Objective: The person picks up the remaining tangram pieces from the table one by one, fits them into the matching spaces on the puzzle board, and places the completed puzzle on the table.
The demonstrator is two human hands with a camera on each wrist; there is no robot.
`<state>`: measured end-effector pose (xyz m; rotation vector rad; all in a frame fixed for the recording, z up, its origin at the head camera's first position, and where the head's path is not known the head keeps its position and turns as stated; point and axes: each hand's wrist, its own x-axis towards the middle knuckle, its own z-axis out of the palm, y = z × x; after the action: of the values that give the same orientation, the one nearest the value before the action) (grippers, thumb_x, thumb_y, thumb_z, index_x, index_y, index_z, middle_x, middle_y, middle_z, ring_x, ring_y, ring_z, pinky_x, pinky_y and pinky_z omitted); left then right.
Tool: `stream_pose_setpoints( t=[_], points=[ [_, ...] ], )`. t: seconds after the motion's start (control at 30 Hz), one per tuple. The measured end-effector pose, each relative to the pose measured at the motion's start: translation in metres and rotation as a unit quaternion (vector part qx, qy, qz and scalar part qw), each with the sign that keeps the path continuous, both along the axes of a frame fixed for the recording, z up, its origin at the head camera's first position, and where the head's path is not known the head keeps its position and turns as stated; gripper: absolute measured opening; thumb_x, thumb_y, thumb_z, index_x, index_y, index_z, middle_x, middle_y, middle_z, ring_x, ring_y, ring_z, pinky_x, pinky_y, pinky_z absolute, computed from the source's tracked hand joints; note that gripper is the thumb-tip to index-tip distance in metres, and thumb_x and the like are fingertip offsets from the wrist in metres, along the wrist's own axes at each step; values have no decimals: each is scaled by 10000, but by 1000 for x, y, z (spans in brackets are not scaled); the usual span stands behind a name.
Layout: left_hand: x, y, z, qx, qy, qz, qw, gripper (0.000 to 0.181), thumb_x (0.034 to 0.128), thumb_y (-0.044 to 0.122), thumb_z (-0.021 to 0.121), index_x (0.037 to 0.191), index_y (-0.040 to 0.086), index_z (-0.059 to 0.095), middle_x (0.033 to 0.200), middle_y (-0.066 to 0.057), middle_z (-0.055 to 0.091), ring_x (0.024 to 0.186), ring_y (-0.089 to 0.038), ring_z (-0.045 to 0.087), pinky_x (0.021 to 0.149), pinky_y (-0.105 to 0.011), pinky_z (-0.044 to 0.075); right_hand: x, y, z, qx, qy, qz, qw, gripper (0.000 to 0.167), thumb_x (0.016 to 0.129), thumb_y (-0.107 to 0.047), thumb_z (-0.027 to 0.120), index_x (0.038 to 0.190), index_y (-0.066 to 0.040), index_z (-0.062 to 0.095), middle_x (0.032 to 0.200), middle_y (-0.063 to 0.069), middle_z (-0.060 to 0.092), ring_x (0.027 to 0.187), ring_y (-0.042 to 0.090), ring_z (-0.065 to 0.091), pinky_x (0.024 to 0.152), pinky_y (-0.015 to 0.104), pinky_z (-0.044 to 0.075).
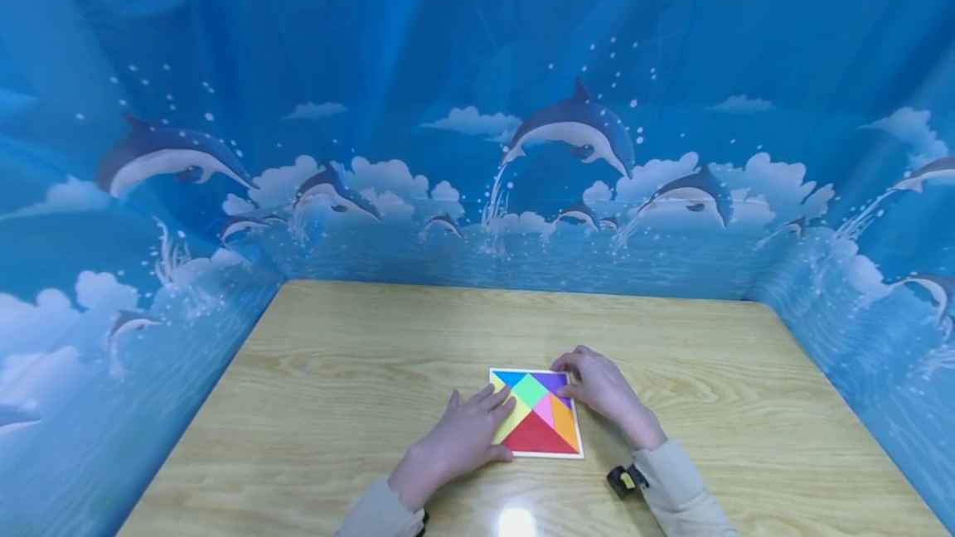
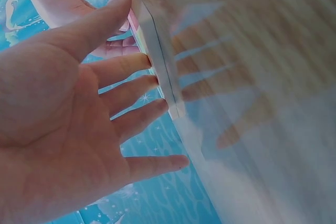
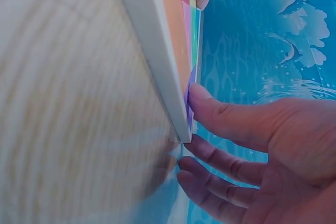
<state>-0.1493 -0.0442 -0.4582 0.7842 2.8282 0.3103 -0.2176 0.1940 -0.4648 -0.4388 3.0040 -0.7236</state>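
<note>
A square tangram puzzle (image 1: 539, 435) lies flat on the table, its colored pieces filling a white tray (image 3: 144, 30). My left hand (image 1: 464, 435) rests on the puzzle's left side with spread, fairly straight fingers, covering part of the yellow triangle. In the left wrist view, the fingertips of the left hand (image 2: 79, 108) touch the puzzle's edge area. At the far right corner, my right hand (image 1: 603, 388) grips the puzzle, thumb on the purple triangle (image 1: 550, 381). The right wrist view has the index finger of the right hand (image 3: 262, 150) at the tray's corner.
The wood-grain table (image 1: 358, 355) extends around the puzzle on all sides. A blue dolphin-print curtain (image 1: 418, 48) encloses its back and sides. A small black device (image 1: 623, 481) sits at the right wrist, by the sleeve (image 1: 675, 479).
</note>
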Motion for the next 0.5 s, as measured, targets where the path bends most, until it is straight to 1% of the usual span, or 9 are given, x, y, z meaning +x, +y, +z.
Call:
stream_pose_setpoints(
  t=[0.13,0.2,0.3,0.4,0.5],
  points=[
    [-1,-1,1,76,7,-24,10000,743,898,478,712,1515,137,478,1621,-39,371,1490,-288,347,1153,-667,299,1,-1,1,-1,16,24,10000,287,802,-104,841,1076,-93,755,892,-1,606,820,156,558,744,359,520],
    [-3,-3,0,107,-8,-46,9999,746,897,483,713,1517,143,476,1619,-39,375,1489,-290,348,1148,-666,308,0,-1,1,29,-2,5,10000,287,805,-106,840,1078,-92,755,896,1,607,824,159,564,753,369,527],
    [-7,-6,-1,199,-87,-35,9998,747,904,491,710,1521,143,471,1605,-40,401,1478,-292,369,1143,-652,334,0,-3,0,43,-23,-53,10000,295,821,-118,833,1101,-85,750,929,18,618,861,189,593,798,401,541],
    [-12,-7,-3,445,-106,74,9989,759,926,507,683,1538,130,439,1579,-65,440,1446,-298,418,1133,-631,367,0,-3,-1,30,194,-57,9998,322,872,-164,795,1172,-69,726,1051,87,653,983,282,633,898,473,542],
    [-16,-8,-1,844,3,281,9960,777,959,514,633,1567,105,374,1586,-100,424,1451,-332,403,1140,-651,342,4,-3,0,-43,568,-61,9984,411,930,-230,741,1288,-43,664,1250,191,629,1166,393,595,1020,561,487]
  ],
)
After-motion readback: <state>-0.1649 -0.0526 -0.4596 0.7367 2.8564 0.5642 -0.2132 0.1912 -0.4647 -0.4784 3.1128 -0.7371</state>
